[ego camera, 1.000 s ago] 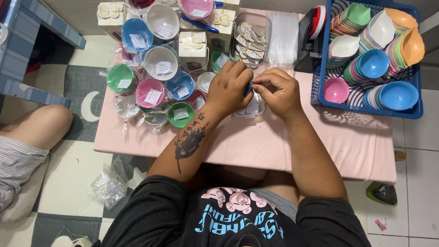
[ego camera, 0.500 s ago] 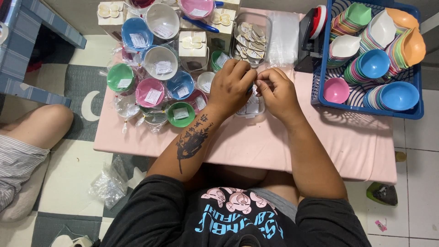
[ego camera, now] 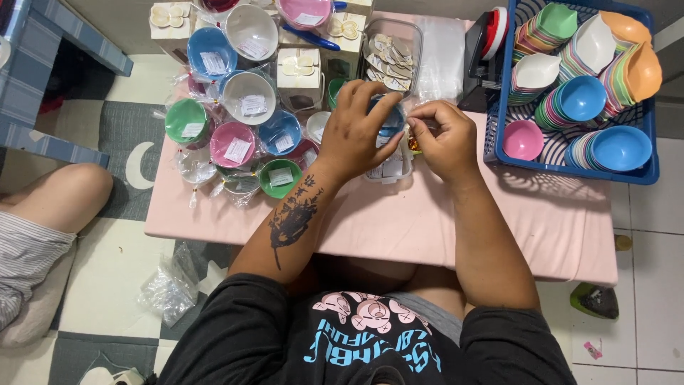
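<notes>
Pink low table over checkered floor; left hand clasping blue bowl in clear wrap, right hand pinching wrap's edge; wrapped bowls left, blue basket right

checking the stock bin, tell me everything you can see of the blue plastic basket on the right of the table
The blue plastic basket is a rectangular crate with slatted, open-grid walls, standing upright at the right end of the pink table, by the far edge. It is packed with stacks of small plastic bowls in pink, blue, green, white and orange, some lying flat, some tipped on edge. A black and red object sits against its left wall. Neither hand touches it; the right hand is just left of it.
</notes>
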